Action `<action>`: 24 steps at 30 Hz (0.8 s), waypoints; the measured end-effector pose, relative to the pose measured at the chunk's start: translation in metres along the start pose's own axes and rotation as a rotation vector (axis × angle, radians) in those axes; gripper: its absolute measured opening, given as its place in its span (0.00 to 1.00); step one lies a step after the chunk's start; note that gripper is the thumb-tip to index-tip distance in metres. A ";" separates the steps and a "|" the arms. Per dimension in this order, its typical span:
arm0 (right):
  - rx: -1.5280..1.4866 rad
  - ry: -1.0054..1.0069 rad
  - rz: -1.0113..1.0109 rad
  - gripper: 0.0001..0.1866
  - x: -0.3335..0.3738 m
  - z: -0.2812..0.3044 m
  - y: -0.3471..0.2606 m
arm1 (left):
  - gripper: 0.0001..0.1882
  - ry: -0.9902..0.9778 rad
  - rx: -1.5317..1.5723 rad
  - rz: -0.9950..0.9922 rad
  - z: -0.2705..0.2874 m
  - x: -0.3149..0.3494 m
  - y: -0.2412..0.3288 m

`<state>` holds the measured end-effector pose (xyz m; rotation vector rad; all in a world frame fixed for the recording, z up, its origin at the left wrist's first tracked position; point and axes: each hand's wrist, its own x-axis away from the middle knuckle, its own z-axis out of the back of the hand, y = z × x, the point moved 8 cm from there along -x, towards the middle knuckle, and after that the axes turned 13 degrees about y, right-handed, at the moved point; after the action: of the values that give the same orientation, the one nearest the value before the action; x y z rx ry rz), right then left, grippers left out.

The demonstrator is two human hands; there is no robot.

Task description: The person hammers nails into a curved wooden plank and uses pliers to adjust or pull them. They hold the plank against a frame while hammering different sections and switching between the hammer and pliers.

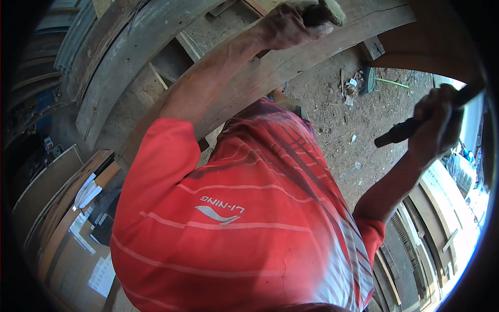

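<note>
While my right hand [435, 122] grips a dark handle [396, 133], my left hand [291, 26] clutches a pale-ended piece [332, 11] near a plank [291, 66].

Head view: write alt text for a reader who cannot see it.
Seen from above, a person in a red shirt grips a dark-handled tool in the right hand, while the left hand holds a pale-ended object by a weathered wooden plank. Debris litters the ground.

Left grip [291, 26] around pale-ended piece [332, 12], right grip [435, 120] around dark handle [394, 134]
</note>
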<state>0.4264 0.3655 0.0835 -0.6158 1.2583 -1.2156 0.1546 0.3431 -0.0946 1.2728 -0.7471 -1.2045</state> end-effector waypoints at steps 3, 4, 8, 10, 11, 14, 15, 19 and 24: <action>-0.314 0.015 0.090 0.06 -0.054 0.024 0.011 | 0.24 0.001 -0.051 -0.025 -0.007 -0.005 0.003; -0.292 0.078 0.079 0.05 -0.043 0.013 0.016 | 0.23 0.006 -0.078 -0.058 -0.009 -0.007 0.005; 0.574 -0.702 0.198 0.08 0.065 -0.068 0.067 | 0.23 -0.002 -0.170 -0.035 -0.009 -0.008 -0.004; 0.434 -0.661 0.072 0.10 0.059 -0.067 0.077 | 0.24 -0.023 -0.166 -0.022 -0.008 -0.006 -0.009; 0.432 -0.612 0.050 0.11 0.050 -0.062 0.074 | 0.24 -0.001 -0.220 -0.070 -0.007 -0.007 -0.010; 0.086 -0.329 -0.101 0.13 0.010 -0.042 0.053 | 0.25 -0.023 -0.137 0.024 -0.007 -0.014 -0.014; 0.085 -0.130 -0.096 0.11 -0.008 -0.026 0.039 | 0.25 -0.010 -0.040 0.037 -0.009 -0.012 -0.010; -0.243 0.185 -0.089 0.09 -0.044 -0.009 0.049 | 0.26 -0.019 -0.179 -0.026 -0.019 -0.020 -0.008; 0.519 -0.702 -0.017 0.13 0.058 -0.078 0.100 | 0.24 -0.028 -0.261 -0.020 -0.017 -0.018 -0.018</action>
<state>0.3802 0.3623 -0.0477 -0.5871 0.3316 -1.1320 0.1607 0.3674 -0.1123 1.0516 -0.5768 -1.2930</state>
